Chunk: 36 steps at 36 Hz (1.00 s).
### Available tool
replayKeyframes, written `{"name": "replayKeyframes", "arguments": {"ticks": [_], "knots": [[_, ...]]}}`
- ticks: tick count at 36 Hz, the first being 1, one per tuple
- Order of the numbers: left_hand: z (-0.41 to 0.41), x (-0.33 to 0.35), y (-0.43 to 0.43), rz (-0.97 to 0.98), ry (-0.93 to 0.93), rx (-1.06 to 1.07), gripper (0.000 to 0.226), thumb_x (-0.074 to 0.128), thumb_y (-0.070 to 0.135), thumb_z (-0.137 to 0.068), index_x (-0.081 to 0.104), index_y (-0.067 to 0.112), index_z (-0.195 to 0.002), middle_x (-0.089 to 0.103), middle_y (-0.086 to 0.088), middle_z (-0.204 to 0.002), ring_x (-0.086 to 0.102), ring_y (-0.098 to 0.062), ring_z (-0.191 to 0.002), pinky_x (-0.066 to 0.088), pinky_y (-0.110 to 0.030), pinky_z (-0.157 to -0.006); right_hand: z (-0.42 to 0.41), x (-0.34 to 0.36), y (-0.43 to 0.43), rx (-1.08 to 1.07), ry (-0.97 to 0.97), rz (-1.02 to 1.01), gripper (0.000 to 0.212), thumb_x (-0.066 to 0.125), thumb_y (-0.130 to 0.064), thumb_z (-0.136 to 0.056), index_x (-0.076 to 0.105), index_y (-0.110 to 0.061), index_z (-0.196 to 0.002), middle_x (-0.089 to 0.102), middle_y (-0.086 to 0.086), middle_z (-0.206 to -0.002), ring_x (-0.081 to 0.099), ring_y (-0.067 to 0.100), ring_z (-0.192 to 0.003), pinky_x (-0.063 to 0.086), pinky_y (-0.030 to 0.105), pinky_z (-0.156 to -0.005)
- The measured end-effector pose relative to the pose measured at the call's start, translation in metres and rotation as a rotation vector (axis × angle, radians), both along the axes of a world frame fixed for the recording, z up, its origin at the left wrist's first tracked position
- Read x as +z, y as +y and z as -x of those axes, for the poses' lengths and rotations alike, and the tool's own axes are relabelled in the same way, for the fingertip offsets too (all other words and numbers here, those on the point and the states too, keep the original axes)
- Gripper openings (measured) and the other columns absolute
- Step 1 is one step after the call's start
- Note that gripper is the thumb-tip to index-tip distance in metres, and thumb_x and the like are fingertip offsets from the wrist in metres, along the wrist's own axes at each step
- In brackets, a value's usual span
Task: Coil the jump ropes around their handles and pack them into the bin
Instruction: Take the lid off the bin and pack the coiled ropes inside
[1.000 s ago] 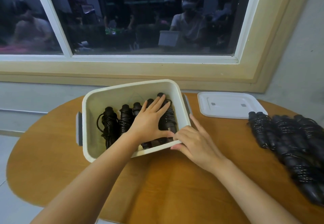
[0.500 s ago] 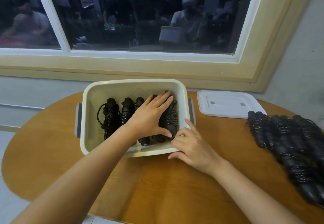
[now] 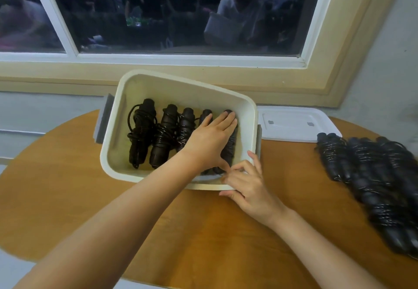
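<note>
Here, my left hand (image 3: 210, 141), fingers straight and together, presses jump ropes (image 3: 164, 134) flat inside bin (image 3: 172, 83); right hand (image 3: 246, 186) grips bin's near corner. Spare pile (image 3: 371, 175) lies on surface (image 3: 67, 186). Risk: uneven push tips bin, loosens coils.

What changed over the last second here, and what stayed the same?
The bin turned clockwise on the table, its right end swinging toward the person. The right hand went from lying against the near right corner to gripping that rim with curled fingers. The left hand stayed flat on the coiled ropes inside; lid and rope pile unmoved.
</note>
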<state>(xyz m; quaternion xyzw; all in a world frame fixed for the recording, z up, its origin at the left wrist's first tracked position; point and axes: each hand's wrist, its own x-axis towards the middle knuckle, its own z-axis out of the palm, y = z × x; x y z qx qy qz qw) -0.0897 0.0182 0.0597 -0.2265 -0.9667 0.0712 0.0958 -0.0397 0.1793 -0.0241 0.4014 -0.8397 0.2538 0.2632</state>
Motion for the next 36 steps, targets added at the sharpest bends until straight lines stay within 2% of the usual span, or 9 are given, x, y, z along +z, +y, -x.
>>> {"name": "replayKeyframes", "arguments": {"ticks": [10,15,19,23,26,28,30,33,36], "knots": [[-0.002,-0.007,-0.035,-0.124,0.007,0.107,0.117,0.066,0.067,-0.077,0.000,0.014,-0.158,-0.007,-0.001,-0.165,-0.005,-0.016,-0.152,-0.005,-0.046,-0.123,0.012,0.031,-0.017,0.110,0.028,-0.090,0.029,0.057,-0.031,-0.094,0.071,-0.009,-0.081,0.065,-0.001,-0.077,0.050,0.013,-0.093,0.013,0.035,-0.122],[-0.002,-0.010,-0.045,-0.175,-0.049,0.114,0.111,0.061,0.067,-0.081,-0.006,0.020,-0.157,-0.015,0.003,-0.164,-0.008,-0.015,-0.152,-0.004,-0.049,-0.123,0.014,0.047,-0.017,0.122,-0.025,-0.209,0.036,0.048,-0.039,-0.097,0.072,-0.014,-0.085,0.066,-0.003,-0.082,0.052,0.013,-0.097,0.003,0.025,-0.122],[0.000,-0.003,-0.058,-0.369,-0.090,0.108,0.113,0.069,0.063,-0.077,0.000,0.023,-0.158,0.003,0.003,-0.166,0.006,-0.017,-0.152,0.008,-0.050,-0.123,0.014,0.058,-0.011,0.079,-0.045,-0.333,0.044,0.040,-0.051,-0.098,0.069,-0.020,-0.087,0.065,-0.008,-0.085,0.053,0.010,-0.098,0.003,0.021,-0.122],[-0.008,-0.010,-0.086,-0.338,-0.091,0.279,0.121,0.073,0.065,-0.073,0.002,0.017,-0.158,0.015,-0.004,-0.164,0.011,-0.022,-0.151,0.007,-0.050,-0.123,0.010,0.065,-0.008,0.018,-0.156,-0.366,0.075,0.012,-0.073,-0.093,0.073,-0.029,-0.096,0.066,-0.011,-0.099,0.050,0.003,-0.110,0.006,0.023,-0.123],[-0.011,-0.015,-0.088,-0.264,-0.095,0.302,0.118,0.070,0.067,-0.074,0.004,0.017,-0.158,0.012,-0.004,-0.164,0.009,-0.023,-0.151,0.007,-0.051,-0.122,0.008,0.077,-0.022,-0.090,-0.074,-0.360,0.069,0.015,-0.061,-0.099,0.074,-0.026,-0.108,0.069,-0.006,-0.118,0.053,0.010,-0.119,-0.001,0.023,-0.121],[-0.010,-0.016,-0.084,-0.243,-0.092,0.303,0.118,0.069,0.067,-0.075,0.002,0.017,-0.158,0.010,-0.004,-0.165,0.008,-0.024,-0.151,0.008,-0.051,-0.122,0.005,0.085,-0.037,-0.239,0.018,-0.429,0.055,0.028,-0.048,-0.102,0.056,-0.018,-0.139,0.053,0.002,-0.146,0.041,0.020,-0.140,-0.002,0.033,-0.120],[-0.009,-0.016,-0.082,-0.212,-0.105,0.312,0.116,0.067,0.066,-0.078,-0.001,0.018,-0.158,0.005,-0.003,-0.166,0.004,-0.024,-0.152,0.008,-0.052,-0.122,0.008,0.091,-0.049,-0.332,-0.019,-0.546,0.061,0.027,-0.047,-0.104,0.025,-0.015,-0.156,0.022,0.007,-0.162,0.012,0.025,-0.152,-0.012,0.039,-0.118],[-0.012,-0.017,-0.083,-0.155,-0.098,0.306,0.114,0.062,0.069,-0.080,-0.006,0.018,-0.158,-0.003,-0.003,-0.166,-0.001,-0.024,-0.152,0.006,-0.051,-0.122,0.019,0.099,-0.058,-0.393,-0.086,-0.721,0.078,0.019,-0.064,-0.099,0.004,-0.018,-0.159,-0.003,0.005,-0.166,-0.013,0.028,-0.152,-0.016,0.053,-0.119],[-0.017,-0.020,-0.084,-0.132,-0.082,0.301,0.119,0.062,0.070,-0.078,-0.010,0.018,-0.157,-0.008,-0.003,-0.166,-0.005,-0.022,-0.152,0.003,-0.051,-0.122,0.028,0.101,-0.058,-0.404,-0.082,-0.868,0.095,0.020,-0.078,-0.090,0.002,-0.016,-0.159,-0.004,0.005,-0.166,-0.015,0.028,-0.151,-0.019,0.058,-0.115]]}}
